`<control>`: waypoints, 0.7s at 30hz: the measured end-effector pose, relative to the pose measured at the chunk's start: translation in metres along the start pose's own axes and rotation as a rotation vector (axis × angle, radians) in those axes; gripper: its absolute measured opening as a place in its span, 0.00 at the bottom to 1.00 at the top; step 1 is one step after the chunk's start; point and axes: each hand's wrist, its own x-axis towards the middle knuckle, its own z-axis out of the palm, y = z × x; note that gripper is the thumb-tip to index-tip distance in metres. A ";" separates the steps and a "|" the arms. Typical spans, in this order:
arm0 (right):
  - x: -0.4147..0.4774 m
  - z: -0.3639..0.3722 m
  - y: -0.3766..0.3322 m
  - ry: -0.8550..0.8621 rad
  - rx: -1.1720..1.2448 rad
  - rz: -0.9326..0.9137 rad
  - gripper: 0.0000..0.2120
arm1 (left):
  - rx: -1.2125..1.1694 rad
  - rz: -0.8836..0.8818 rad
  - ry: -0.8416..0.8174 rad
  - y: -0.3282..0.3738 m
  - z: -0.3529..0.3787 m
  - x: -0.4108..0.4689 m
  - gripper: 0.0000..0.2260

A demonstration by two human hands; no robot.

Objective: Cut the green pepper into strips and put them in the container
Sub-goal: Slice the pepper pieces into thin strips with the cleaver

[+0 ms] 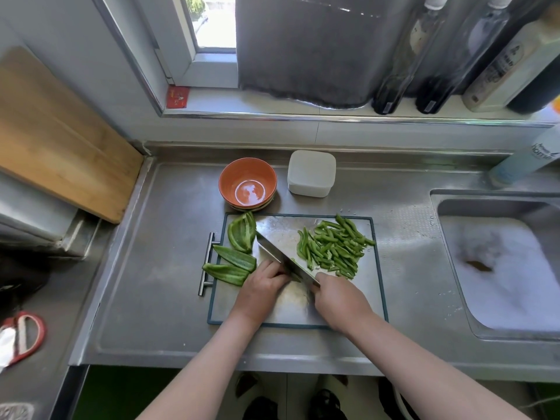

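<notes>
A steel cutting board [357, 301] with a dark rim lies on the counter. A heap of green pepper strips [333, 247] covers its right part. Three uncut pepper pieces [239, 234] lie at its left edge. My right hand [339, 298] grips the handle of a cleaver [280, 257], whose blade slants up to the left. My left hand [263, 286] sits with curled fingers against the blade's left side; whatever is under it is hidden. Behind the board stand a white lidded container [310, 172] and an orange bowl [247, 183].
A sink [497, 274] with foamy water is at the right. A wooden board [57, 137] leans at the left wall. Bottles [454, 56] line the window sill, and a spray bottle [527, 159] leans at the back right. The counter's front edge is close to me.
</notes>
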 end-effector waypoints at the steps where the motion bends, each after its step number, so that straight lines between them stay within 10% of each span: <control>1: 0.000 -0.001 0.000 0.000 0.000 0.001 0.07 | 0.012 -0.004 0.001 0.001 -0.001 0.000 0.12; 21: -0.044 -0.013 -0.018 0.094 -0.065 -0.059 0.09 | -0.056 -0.105 -0.144 -0.012 -0.001 0.001 0.07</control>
